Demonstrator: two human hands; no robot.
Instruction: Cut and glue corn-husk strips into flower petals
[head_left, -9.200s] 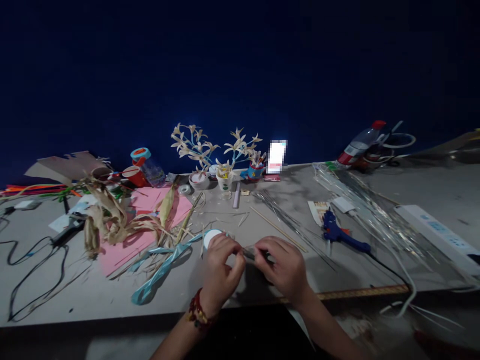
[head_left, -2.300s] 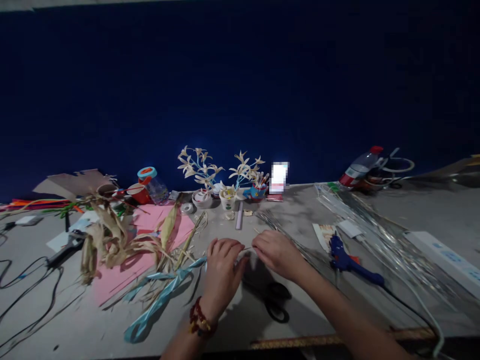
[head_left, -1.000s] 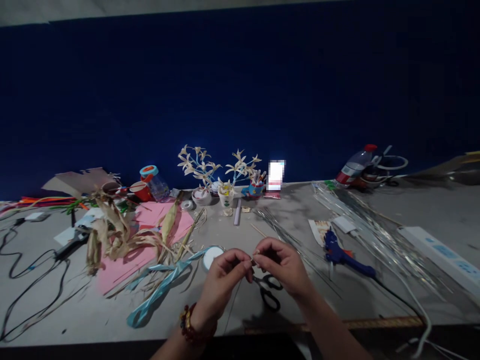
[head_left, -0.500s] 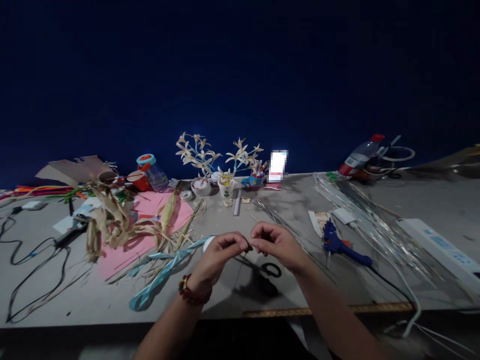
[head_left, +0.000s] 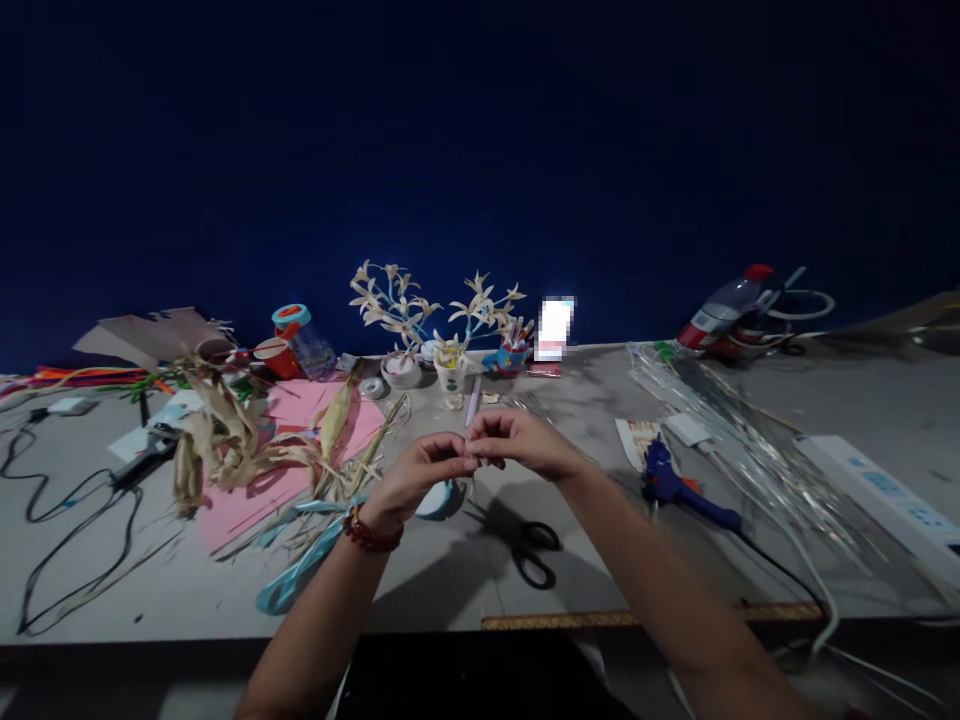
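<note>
My left hand [head_left: 424,472] and my right hand [head_left: 525,440] meet fingertip to fingertip above the middle of the table. Both are closed in a pinch. What lies between the fingers is too small to name; a thin wire-like line hangs below them. Black scissors [head_left: 534,555] lie under and just right of my hands. A white round object with a blue edge [head_left: 435,498] sits beneath my left hand, and a light blue ribbon [head_left: 300,575] lies near my left wrist.
Dried husks [head_left: 217,440] and pink paper [head_left: 262,500] cover the left. Behind stand husk flowers in a cup [head_left: 452,378] and a lit phone [head_left: 553,330]. At right are a blue glue gun [head_left: 686,492], clear-wrapped wires [head_left: 750,450] and a power strip [head_left: 885,495].
Both hands have moved left and slightly up, still pinched together. The scissors, partly hidden before, now show more fully. More of the white round object shows too.
</note>
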